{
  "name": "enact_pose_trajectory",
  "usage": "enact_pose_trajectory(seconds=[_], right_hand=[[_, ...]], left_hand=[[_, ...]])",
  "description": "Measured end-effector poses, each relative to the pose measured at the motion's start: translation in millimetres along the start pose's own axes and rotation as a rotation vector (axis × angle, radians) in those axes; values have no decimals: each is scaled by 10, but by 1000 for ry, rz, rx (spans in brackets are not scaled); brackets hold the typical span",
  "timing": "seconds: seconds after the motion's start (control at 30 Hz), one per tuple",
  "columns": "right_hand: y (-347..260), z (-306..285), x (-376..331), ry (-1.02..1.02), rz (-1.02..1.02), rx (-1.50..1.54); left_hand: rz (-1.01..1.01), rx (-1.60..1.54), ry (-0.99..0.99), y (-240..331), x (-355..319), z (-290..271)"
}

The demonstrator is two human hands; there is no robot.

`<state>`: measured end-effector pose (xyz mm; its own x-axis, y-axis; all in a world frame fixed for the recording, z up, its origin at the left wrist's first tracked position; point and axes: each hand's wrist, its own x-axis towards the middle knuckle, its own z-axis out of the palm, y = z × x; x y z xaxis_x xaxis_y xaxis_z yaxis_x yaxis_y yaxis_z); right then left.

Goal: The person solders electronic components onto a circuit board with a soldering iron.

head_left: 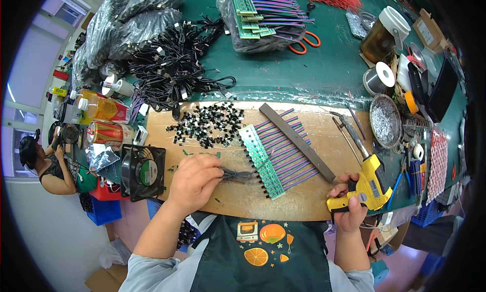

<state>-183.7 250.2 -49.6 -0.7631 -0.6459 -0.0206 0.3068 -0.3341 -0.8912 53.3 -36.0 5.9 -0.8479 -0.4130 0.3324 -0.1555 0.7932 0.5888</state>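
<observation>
My left hand (195, 182) is closed in a pinch on a thin black cable (237, 174), whose loops lie toward the circuit boards. My right hand (350, 211) is wrapped round the handle of a yellow soldering gun (373, 184), its metal tip pointing away from me. Between the hands lies a slanted strip of green-and-white circuit boards (264, 164) with black parts along its left edge. Striped purple, green and dark wires (278, 151) run from its right side. Across these wires rests a long brown-grey bar (297, 143).
Small black connectors (210, 124) lie heaped behind my left hand, with a black cable pile (172, 64) beyond. A square fan (143, 172) stands at left. At right are a solder spool (378, 78) and a metal bowl (386, 121). Another person (48, 163) sits far left.
</observation>
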Motion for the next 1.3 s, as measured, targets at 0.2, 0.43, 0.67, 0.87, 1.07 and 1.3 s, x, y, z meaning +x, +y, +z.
enact_pose_trajectory(seconds=[0.2, 0.43, 0.67, 0.87, 1.07, 1.3], right_hand=[[22, -48, -64, -31, 42, 11], [-39, 134, -73, -93, 128, -44], [-79, 534, 54, -179, 248, -294], [26, 647, 183, -343, 189, -542], [-33, 806, 261, -425, 73, -607], [-143, 799, 342, -598, -98, -855]], left_hand=[[-34, 112, -122, 85, 33, 31], [44, 50, 25, 333, 339, 562], [58, 96, -55, 391, 420, 717], [40, -168, -32, 515, 332, 593], [61, -160, -96, 621, 296, 527], [92, -160, -168, 673, 275, 485]])
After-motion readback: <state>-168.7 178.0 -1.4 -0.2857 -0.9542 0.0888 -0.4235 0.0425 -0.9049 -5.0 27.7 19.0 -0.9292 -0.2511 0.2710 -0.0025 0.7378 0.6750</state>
